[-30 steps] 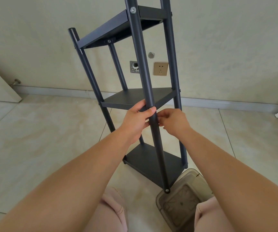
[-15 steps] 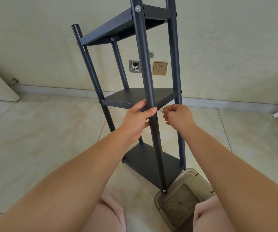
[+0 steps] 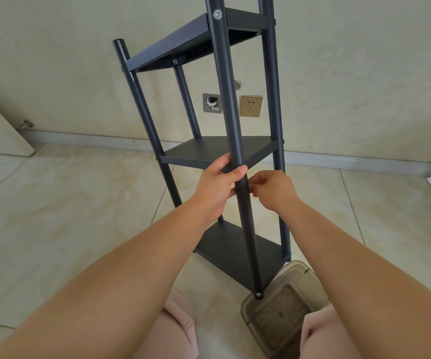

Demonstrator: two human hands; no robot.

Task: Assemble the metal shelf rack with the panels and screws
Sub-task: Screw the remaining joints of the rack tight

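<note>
The metal shelf rack (image 3: 224, 151) stood upright on the tiled floor (image 3: 53, 216) close to the wall (image 3: 364, 73), its three dark panels already carried between four posts. The left hand (image 3: 219, 187) was wrapped around the front post (image 3: 231, 130) just below the middle panel (image 3: 217, 151), thumb across the near face of the tube and fingers curled behind it. That grip looked meant to steady the post and keep its hole lined up with the corner of the panel. The right hand (image 3: 274, 190) sat just beside the same post on its other side, fingertips (image 3: 254, 189) bunched narrowly together against the tube; whether they pinched a screw could not be told, since nothing was visible between them. A screw head (image 3: 217, 14) showed on the front post at the top panel (image 3: 183, 42), and another fastener (image 3: 258, 295) at the foot, so the middle joint seemed the one in hand. The rack rose directly ahead of the person, both hands meeting at its near corner with arms stretched forward. A translucent plastic tub (image 3: 281, 314) lay on the floor just beside the foot of the front post, between the person's knees and the rack, probably kept there so small parts stayed within reach.
</note>
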